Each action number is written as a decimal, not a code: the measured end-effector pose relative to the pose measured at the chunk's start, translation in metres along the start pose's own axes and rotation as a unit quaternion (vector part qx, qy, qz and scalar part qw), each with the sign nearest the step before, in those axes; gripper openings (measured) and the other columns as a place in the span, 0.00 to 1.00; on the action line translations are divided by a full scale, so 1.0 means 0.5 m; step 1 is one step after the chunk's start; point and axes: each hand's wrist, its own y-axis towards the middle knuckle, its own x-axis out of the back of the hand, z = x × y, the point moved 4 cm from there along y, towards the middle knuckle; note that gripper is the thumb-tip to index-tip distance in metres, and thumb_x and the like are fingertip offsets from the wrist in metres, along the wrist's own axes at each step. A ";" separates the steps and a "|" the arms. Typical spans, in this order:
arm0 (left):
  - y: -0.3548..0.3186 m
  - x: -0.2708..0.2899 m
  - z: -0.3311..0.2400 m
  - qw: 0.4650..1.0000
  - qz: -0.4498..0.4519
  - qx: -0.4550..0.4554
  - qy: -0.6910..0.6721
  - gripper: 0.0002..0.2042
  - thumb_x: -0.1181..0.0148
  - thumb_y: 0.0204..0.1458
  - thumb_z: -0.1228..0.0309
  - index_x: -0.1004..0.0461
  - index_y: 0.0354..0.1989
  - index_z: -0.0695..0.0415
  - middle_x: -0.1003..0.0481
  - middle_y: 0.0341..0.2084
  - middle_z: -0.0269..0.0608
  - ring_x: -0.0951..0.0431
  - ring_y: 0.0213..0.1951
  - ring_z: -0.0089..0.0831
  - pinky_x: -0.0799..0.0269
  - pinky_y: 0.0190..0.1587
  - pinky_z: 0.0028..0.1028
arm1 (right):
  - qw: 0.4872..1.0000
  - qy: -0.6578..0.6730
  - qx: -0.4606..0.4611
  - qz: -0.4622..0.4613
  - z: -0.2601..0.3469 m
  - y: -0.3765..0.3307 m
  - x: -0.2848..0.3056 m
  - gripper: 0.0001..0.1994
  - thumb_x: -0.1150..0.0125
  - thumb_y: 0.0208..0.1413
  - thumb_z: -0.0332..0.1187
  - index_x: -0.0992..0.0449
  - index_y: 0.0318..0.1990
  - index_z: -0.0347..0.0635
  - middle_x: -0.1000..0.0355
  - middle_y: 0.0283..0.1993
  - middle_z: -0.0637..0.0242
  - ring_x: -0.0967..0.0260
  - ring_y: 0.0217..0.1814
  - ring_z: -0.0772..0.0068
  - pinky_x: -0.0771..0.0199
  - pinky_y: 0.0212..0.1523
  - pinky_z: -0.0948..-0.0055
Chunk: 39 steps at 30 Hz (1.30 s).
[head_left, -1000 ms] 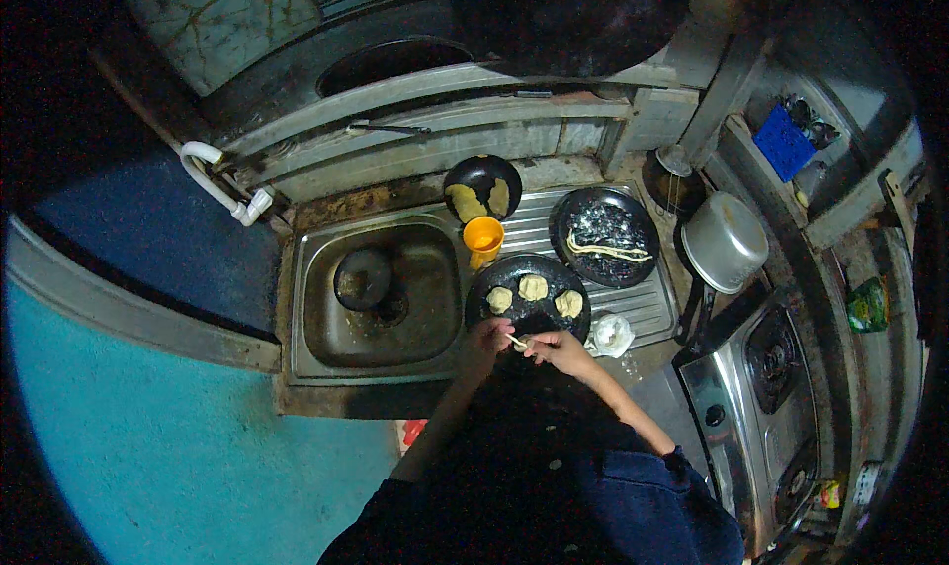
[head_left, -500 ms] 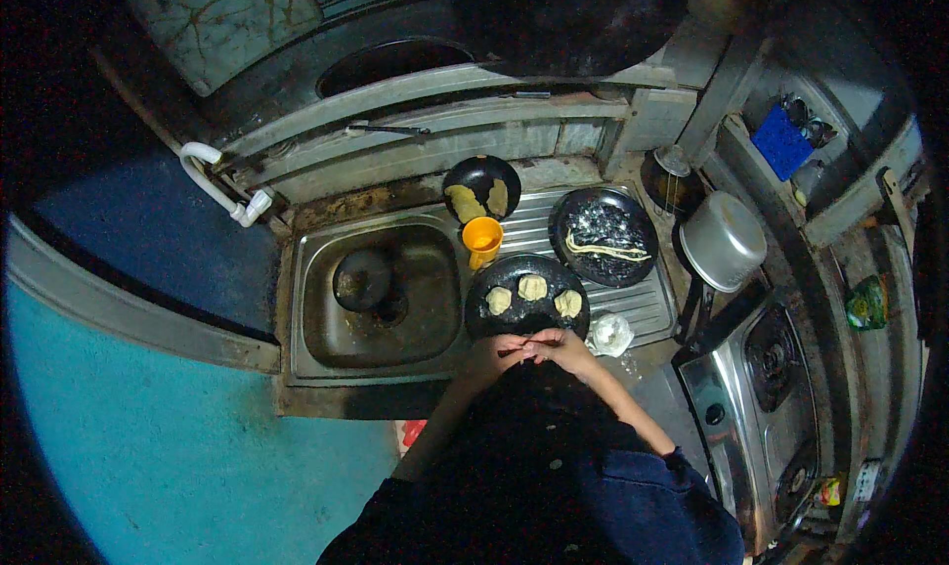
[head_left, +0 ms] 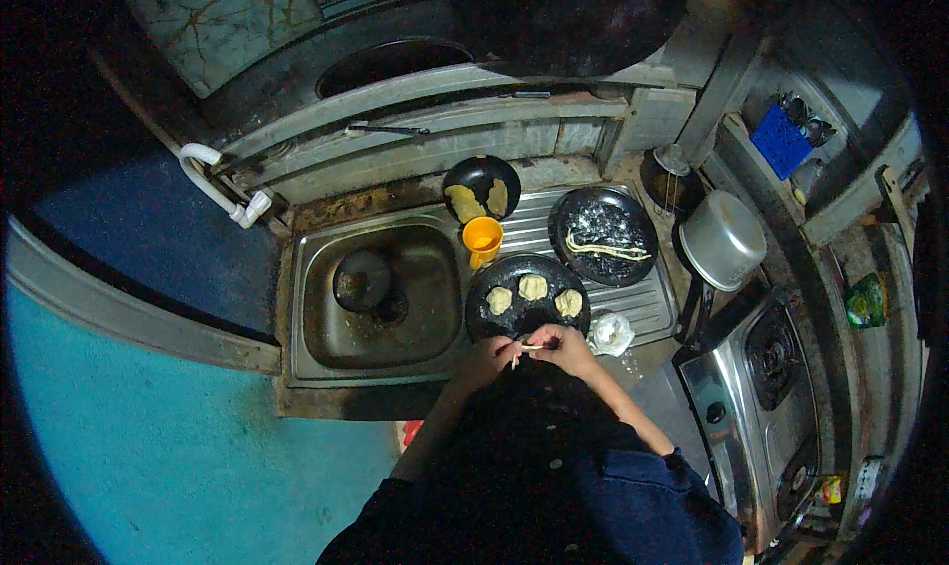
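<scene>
At the near edge of the sink's ribbed drainboard (head_left: 645, 314), I see the left hand (head_left: 491, 353) and right hand (head_left: 561, 346) close together, fingertips pinched nearly shut on a small dough strip (head_left: 534, 347) between them. Two opposed pinches seem chosen because something so thin and soft needs steadying from both ends; exactly how the left fingers meet it, I cannot tell. The strip is held just at the near rim of a black round plate (head_left: 539, 317), presumably so that scraps land there. Three dough lumps (head_left: 533, 287) lie on that plate, apart from one another, probably to keep them from sticking. Beyond it to the right, a second black plate (head_left: 649, 234) bears long dough strands (head_left: 613, 253) over white powder, likely flour against clinging. A whitish bag (head_left: 611, 336) sits just beside the nearer plate, handy to the right hand.
</scene>
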 end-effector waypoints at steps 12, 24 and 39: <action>-0.024 0.029 -0.048 0.995 -0.058 -0.077 0.004 0.13 0.44 0.49 0.63 0.28 0.37 0.60 0.26 0.35 0.41 0.26 0.39 0.30 0.34 0.47 0.27 | 0.991 0.113 -0.034 0.061 -0.019 0.003 -0.009 0.08 0.43 0.51 0.32 0.24 0.33 0.36 0.28 0.27 0.70 0.33 0.27 0.82 0.33 0.31 0.81; 0.007 -0.022 -0.010 0.987 -0.094 -0.127 -0.030 0.10 0.43 0.47 0.69 0.29 0.35 0.62 0.25 0.32 0.42 0.24 0.36 0.30 0.30 0.41 0.28 | 0.986 0.149 -0.052 0.046 -0.049 0.008 -0.014 0.08 0.41 0.49 0.34 0.24 0.33 0.39 0.27 0.28 0.69 0.32 0.28 0.81 0.32 0.33 0.78; 0.028 -0.001 0.096 0.939 -0.101 0.019 -0.329 0.10 0.53 0.55 0.69 0.37 0.43 0.59 0.30 0.25 0.39 0.30 0.24 0.23 0.34 0.30 0.23 | 0.994 0.064 -0.048 0.071 -0.033 0.007 0.012 0.08 0.39 0.47 0.31 0.25 0.35 0.39 0.29 0.28 0.73 0.34 0.29 0.84 0.35 0.31 0.82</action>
